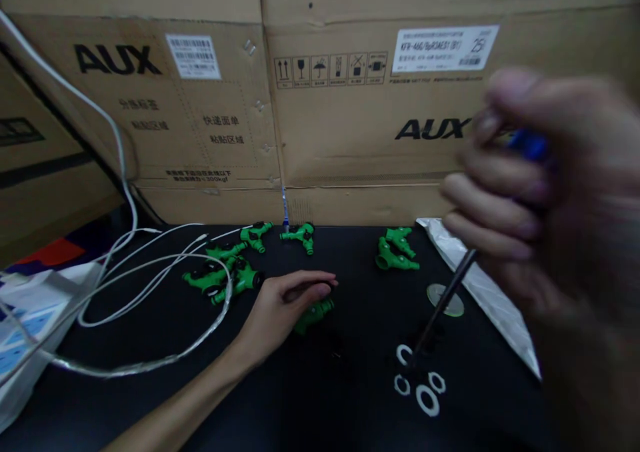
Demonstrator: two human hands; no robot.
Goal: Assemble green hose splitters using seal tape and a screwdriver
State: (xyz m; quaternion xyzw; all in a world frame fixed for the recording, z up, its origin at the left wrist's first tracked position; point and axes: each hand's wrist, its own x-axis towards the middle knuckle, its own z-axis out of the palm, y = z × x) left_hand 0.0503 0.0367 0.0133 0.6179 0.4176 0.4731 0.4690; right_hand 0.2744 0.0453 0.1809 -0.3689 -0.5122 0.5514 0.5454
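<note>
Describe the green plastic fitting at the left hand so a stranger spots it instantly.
Below the brown cardboard box, over the black tabletop, find the left hand. It partly hides the green plastic fitting, nearer the viewer than the other green fittings.

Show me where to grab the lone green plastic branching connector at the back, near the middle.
I'd pinch that connector at its middle, where the arms branch, coming from the front and above: brown cardboard stands behind it, and its arms spread outward.
</note>
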